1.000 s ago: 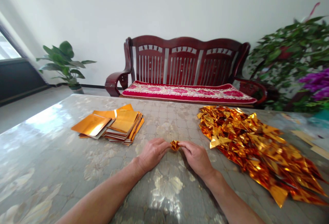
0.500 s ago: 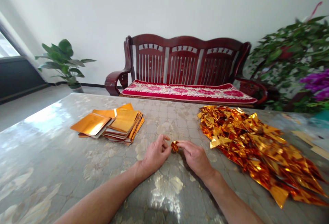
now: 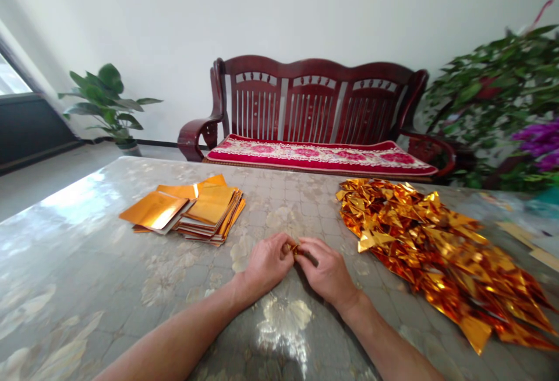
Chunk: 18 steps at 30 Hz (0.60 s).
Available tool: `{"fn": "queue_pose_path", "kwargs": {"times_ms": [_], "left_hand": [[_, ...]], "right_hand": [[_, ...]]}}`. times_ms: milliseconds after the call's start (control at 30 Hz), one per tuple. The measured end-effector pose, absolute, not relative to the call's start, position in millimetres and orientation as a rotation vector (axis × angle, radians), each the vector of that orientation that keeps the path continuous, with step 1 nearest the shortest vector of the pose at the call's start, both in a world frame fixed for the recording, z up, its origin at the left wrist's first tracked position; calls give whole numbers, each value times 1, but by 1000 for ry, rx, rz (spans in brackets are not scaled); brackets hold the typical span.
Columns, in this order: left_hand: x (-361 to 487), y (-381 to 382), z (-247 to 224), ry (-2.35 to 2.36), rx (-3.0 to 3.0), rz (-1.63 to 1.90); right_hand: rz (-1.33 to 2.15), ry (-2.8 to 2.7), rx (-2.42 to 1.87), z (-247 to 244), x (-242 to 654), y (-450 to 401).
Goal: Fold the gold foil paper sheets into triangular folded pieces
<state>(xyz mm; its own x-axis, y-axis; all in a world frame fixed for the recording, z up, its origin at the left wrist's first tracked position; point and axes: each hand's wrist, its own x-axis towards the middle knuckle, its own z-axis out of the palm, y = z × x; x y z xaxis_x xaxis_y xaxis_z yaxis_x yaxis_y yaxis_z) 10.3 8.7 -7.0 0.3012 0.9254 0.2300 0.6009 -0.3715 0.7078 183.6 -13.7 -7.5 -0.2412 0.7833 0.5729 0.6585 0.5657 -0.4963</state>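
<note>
Taking the gold foil piece (image 3: 295, 249) as the clock's centre, a stack of flat gold sheets (image 3: 212, 209) lies between nine and ten o'clock on the patterned tabletop (image 3: 166, 317), unchanged from the earlier frames. The left hand (image 3: 269, 260), coming in from about eight o'clock, now has its grip pinched on the piece; half a second ago its fingers stood off it, the index finger raised. The piece sits between the two hands' fingertips, mostly covered, where more of it showed before. At twelve o'clock stands a dark red wooden bench (image 3: 305, 110). The right hand (image 3: 328, 270), from about four o'clock, keeps its grip on the piece, thumb and index finger curled closer. Around three o'clock spreads a heap of folded gold foil (image 3: 430, 250), unmoved.
</note>
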Motion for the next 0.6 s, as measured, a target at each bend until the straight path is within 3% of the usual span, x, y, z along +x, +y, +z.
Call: {"fn": "queue_pose_path", "kwargs": {"times_ms": [333,600], "left_hand": [[3,23,-14,1114,2132,934],[-4,23,-4,977,2332,754]], "right_hand": [[165,-1964,-1173,-11,184,-10],[213,-1917,-1129,-14,186,-7]]}}
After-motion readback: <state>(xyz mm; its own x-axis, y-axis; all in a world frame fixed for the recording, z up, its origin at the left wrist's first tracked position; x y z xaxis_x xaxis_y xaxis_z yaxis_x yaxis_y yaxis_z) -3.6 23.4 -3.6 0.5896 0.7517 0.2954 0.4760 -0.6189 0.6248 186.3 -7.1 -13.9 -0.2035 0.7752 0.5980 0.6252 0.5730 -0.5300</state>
